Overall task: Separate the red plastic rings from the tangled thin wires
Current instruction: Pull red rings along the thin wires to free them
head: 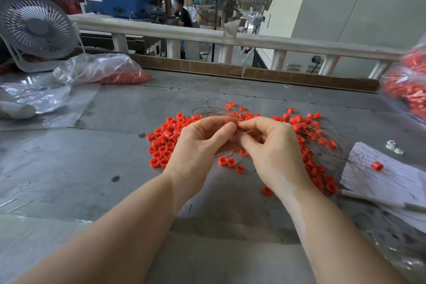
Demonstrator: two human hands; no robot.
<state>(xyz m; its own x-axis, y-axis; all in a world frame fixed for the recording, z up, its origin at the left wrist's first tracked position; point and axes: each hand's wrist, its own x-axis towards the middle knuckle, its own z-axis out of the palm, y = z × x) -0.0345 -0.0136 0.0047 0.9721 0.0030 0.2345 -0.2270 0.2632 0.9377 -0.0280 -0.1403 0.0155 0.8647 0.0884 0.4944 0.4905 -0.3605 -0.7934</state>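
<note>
Both hands meet just above a spread of red plastic rings on the grey table [115, 145]. My left hand [198, 143] pinches a red ring [230, 123] at its fingertips. My right hand [274, 147] pinches a thin wire [246, 132] right beside that ring. A loose pile of rings [164, 143] lies left of my hands. More rings [311, 145] lie to the right, still caught in tangled thin wires [341, 145]. Wires [214, 105] also loop behind my hands. A few single rings [227, 161] lie under my wrists.
A clear bag with red rings [103, 69] lies at the back left beside a white fan [36, 27]. Another bag of rings [408, 90] sits at the right edge. Paper sheets [387, 180] with one ring [377, 165] lie right. A rail [207, 34] bounds the table's far side.
</note>
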